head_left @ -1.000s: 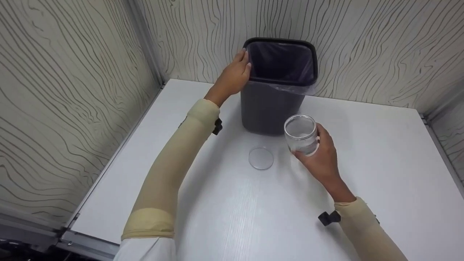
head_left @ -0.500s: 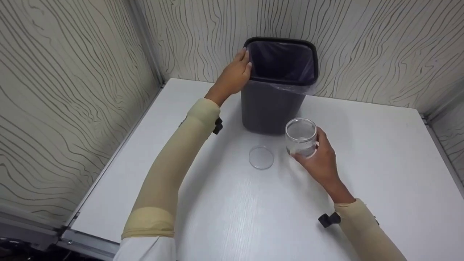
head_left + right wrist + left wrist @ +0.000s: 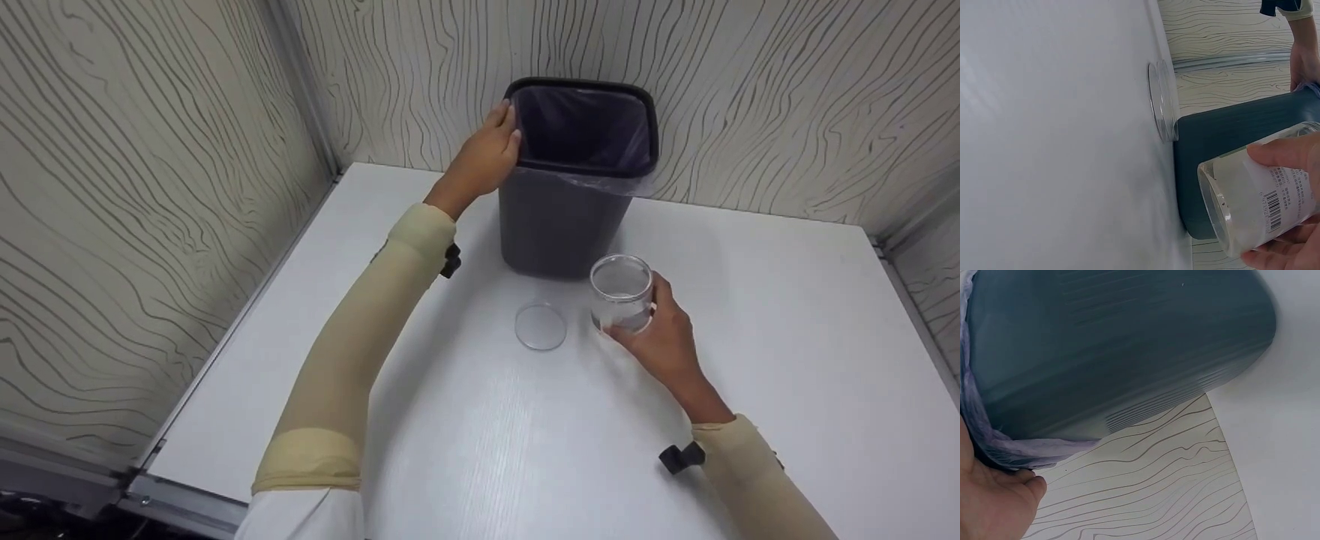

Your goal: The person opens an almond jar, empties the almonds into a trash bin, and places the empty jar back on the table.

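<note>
My left hand [image 3: 486, 154] grips the left rim of a dark grey trash bin [image 3: 566, 221], fingers curled at the edge over the bin liner [image 3: 1050, 449]. My right hand [image 3: 664, 337] holds a clear jar [image 3: 621, 296] round its side, uncovered mouth facing up, in front of the bin. The right wrist view shows a white printed label [image 3: 1286, 188] with a barcode on the jar, and its base raised off the table. A round clear lid [image 3: 541, 327] lies on the table to the left of the jar.
The white table [image 3: 465, 435] runs back to a wood-grain patterned wall [image 3: 750, 97], with the bin standing near that wall. Another patterned panel [image 3: 135, 187] closes off the left side. Inside the bin is a translucent liner, folded out over the rim.
My right hand has lowered the jar a little toward the table, and it sits lower in the head view. The left hand, bin and lid stay where they were.
</note>
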The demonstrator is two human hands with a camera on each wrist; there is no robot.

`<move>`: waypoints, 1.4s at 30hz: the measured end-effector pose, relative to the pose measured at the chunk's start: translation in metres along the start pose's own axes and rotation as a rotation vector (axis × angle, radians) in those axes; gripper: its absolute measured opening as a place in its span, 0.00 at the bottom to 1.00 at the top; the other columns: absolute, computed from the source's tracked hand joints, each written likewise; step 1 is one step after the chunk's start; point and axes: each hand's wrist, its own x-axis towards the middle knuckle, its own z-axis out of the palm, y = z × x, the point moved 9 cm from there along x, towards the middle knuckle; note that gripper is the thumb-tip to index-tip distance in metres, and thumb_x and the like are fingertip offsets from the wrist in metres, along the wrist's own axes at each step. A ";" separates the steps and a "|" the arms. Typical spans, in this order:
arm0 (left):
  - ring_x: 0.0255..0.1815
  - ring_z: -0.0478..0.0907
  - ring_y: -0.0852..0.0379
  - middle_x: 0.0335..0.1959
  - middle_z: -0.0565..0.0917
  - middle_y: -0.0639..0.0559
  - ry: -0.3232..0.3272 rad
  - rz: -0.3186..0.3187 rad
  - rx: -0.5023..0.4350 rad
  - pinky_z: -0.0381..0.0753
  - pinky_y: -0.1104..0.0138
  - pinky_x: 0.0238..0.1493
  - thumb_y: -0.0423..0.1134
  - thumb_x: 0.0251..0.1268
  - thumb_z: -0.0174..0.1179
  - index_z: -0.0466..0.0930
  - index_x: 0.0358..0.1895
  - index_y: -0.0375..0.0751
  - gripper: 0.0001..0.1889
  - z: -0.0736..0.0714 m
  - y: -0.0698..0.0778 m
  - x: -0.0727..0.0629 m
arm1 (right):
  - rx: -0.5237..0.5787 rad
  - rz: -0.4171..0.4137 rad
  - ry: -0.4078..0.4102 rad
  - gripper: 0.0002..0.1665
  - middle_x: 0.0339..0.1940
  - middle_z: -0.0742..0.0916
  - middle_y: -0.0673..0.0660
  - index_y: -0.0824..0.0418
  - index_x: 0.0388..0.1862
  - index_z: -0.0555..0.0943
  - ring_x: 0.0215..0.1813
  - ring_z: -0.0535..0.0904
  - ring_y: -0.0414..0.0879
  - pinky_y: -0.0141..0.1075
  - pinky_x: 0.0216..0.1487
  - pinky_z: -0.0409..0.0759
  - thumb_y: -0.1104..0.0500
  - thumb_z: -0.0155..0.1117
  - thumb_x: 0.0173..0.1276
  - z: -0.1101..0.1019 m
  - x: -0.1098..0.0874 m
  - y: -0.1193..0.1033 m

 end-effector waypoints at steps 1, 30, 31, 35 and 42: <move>0.84 0.39 0.53 0.84 0.44 0.44 -0.001 -0.001 -0.002 0.43 0.67 0.79 0.45 0.86 0.32 0.44 0.81 0.34 0.30 0.000 0.000 0.000 | 0.000 0.003 -0.004 0.61 0.69 0.75 0.70 0.67 0.77 0.57 0.68 0.73 0.65 0.62 0.64 0.73 0.63 0.84 0.49 0.000 0.000 0.001; 0.83 0.44 0.53 0.84 0.46 0.43 0.024 0.021 -0.003 0.46 0.68 0.78 0.45 0.86 0.32 0.46 0.81 0.32 0.30 -0.002 0.003 0.001 | -0.001 0.053 -0.050 0.62 0.70 0.73 0.74 0.71 0.77 0.55 0.69 0.71 0.69 0.62 0.63 0.74 0.66 0.84 0.48 0.014 -0.009 0.025; 0.83 0.44 0.53 0.84 0.46 0.43 0.024 0.022 -0.006 0.47 0.68 0.78 0.44 0.86 0.33 0.46 0.81 0.32 0.30 -0.002 0.003 0.001 | -0.001 0.056 -0.052 0.62 0.70 0.73 0.74 0.71 0.77 0.55 0.69 0.71 0.69 0.62 0.63 0.74 0.66 0.84 0.48 0.014 -0.009 0.025; 0.83 0.43 0.53 0.84 0.45 0.44 0.012 0.016 -0.002 0.46 0.68 0.78 0.45 0.86 0.32 0.45 0.81 0.33 0.30 0.000 0.004 0.002 | 0.010 0.056 -0.050 0.63 0.70 0.72 0.75 0.71 0.77 0.55 0.70 0.71 0.70 0.61 0.64 0.74 0.65 0.84 0.48 0.015 -0.010 0.026; 0.84 0.38 0.54 0.84 0.42 0.45 -0.023 0.007 -0.001 0.42 0.68 0.79 0.46 0.87 0.30 0.43 0.82 0.34 0.30 0.003 0.007 0.002 | 0.013 0.061 -0.046 0.63 0.69 0.73 0.76 0.71 0.76 0.54 0.68 0.72 0.70 0.60 0.64 0.74 0.65 0.84 0.48 0.013 -0.014 0.027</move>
